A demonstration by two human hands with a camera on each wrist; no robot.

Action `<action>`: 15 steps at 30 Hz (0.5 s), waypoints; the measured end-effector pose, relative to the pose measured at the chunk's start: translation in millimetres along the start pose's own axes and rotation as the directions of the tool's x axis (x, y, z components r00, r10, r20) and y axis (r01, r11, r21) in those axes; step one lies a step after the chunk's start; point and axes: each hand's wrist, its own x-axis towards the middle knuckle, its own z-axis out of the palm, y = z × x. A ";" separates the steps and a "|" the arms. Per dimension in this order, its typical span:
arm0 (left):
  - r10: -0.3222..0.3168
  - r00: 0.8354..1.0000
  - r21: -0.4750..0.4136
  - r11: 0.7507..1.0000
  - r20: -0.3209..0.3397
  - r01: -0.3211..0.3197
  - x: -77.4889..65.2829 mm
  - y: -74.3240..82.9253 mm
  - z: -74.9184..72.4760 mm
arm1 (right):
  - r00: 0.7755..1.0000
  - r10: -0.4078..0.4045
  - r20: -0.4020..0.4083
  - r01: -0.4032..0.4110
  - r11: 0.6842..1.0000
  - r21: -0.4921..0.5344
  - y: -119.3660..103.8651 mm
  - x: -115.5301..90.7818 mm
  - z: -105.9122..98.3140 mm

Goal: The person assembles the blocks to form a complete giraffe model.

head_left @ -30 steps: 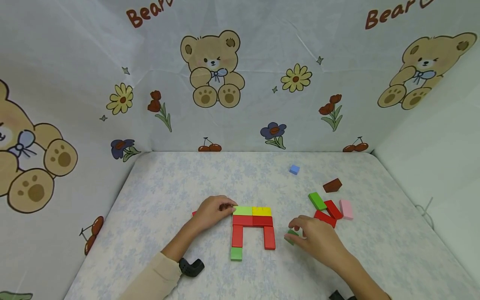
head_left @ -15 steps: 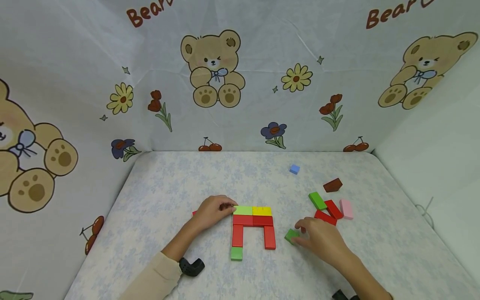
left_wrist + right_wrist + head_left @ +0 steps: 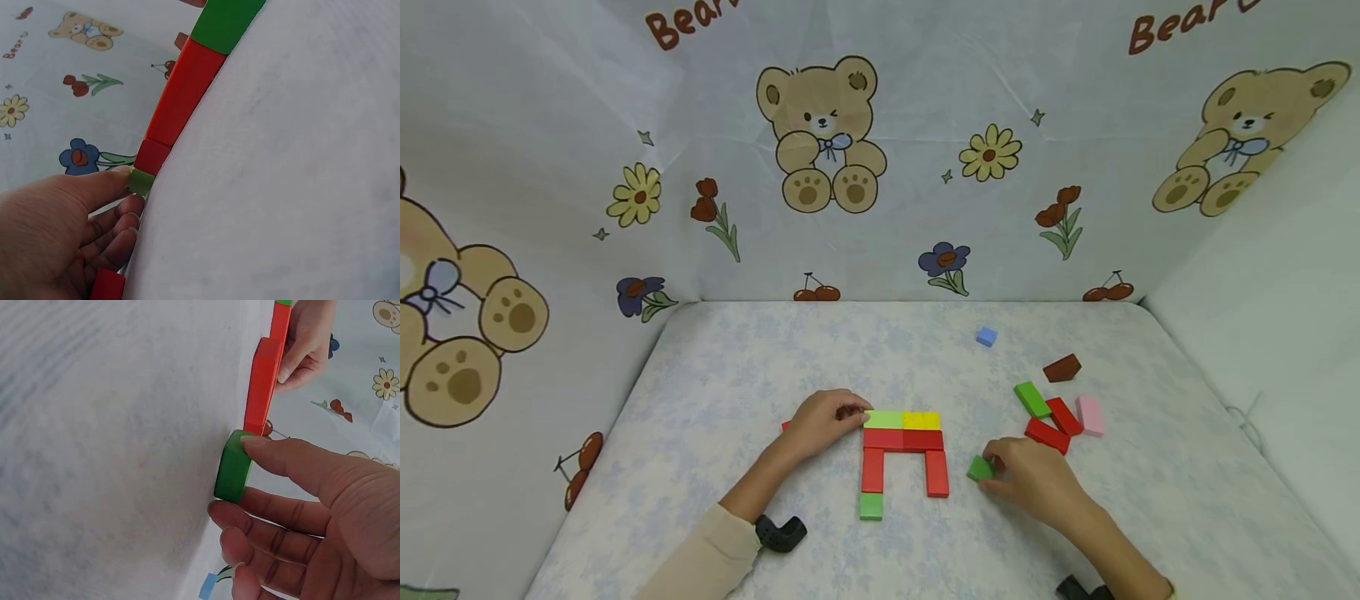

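One green block (image 3: pixel 978 469), lower center, sits pinched in the right hand (image 3: pixel 1037 479), a strip of counter (image 3: pixel 957 483) from the nearest red block (image 3: pixel 937 473); the left hand (image 3: pixel 820 423) pinches a light-green block's end edge (image 3: pixel 884 420).

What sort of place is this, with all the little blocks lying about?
Perhaps a play corner or a screened-off tabletop set-up; the wider room is out of view. Pointing to it are the pale patterned tabletop, the backdrop printed with cartoon bears, and the coloured blocks.
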 end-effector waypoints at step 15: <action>0.012 1.000 0.006 1.000 0.001 -0.012 -1.0 -0.9 -1.3 | 0.986 -0.163 0.040 0.163 0.987 -0.003 -22.8 -21.2 -3.7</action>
